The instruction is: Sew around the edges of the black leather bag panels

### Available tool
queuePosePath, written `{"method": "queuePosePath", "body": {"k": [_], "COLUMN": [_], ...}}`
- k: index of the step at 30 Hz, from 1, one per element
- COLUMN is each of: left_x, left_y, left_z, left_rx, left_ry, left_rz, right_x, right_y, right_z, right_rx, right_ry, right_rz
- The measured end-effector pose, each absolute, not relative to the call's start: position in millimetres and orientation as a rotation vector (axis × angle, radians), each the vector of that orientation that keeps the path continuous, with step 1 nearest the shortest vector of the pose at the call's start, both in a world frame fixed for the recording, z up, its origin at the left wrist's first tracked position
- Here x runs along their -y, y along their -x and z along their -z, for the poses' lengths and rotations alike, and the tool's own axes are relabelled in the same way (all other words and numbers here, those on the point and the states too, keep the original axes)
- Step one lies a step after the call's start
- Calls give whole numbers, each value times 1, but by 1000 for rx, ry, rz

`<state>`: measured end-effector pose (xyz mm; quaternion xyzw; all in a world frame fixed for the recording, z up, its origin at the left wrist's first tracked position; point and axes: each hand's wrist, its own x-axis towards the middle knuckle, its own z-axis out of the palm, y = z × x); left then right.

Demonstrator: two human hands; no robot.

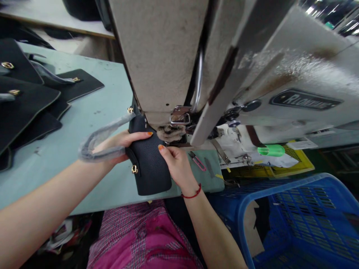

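Note:
A black leather bag piece (150, 164) with small gold fittings lies under the head of a cream sewing machine (174, 56). My left hand (120, 144) is closed round its left edge, thumb on top, beside a handle wrapped in clear plastic (101, 140). My right hand (176, 164) presses on the piece's right side with its fingers curled, close to the presser foot (179, 117). A red cord sits on my right wrist.
More black leather panels with gold clasps (30, 101) are stacked at the left on the pale green table (84, 127). Small pink-handled snips (198, 160) lie right of my hand. A blue plastic crate (294, 216) stands at lower right, a yellow tray (300, 164) behind it.

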<state>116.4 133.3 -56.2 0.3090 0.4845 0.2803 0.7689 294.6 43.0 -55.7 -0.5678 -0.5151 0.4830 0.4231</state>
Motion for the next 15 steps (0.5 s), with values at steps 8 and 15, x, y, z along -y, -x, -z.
{"method": "queuePosePath", "body": {"k": [8,15], "left_x": [-129,-121], "left_y": [-122,-127], "left_z": [52,43], "left_rx": [-1081,-1086], "left_ry": [-649,-678], "left_rz": [-684,-792], "right_x": [-39,-31], "right_y": [-296,-293], "right_z": [48,41], "right_rx": [1402,1509], "right_ry": [1512,1645], "right_rz": [-1067,-891]}}
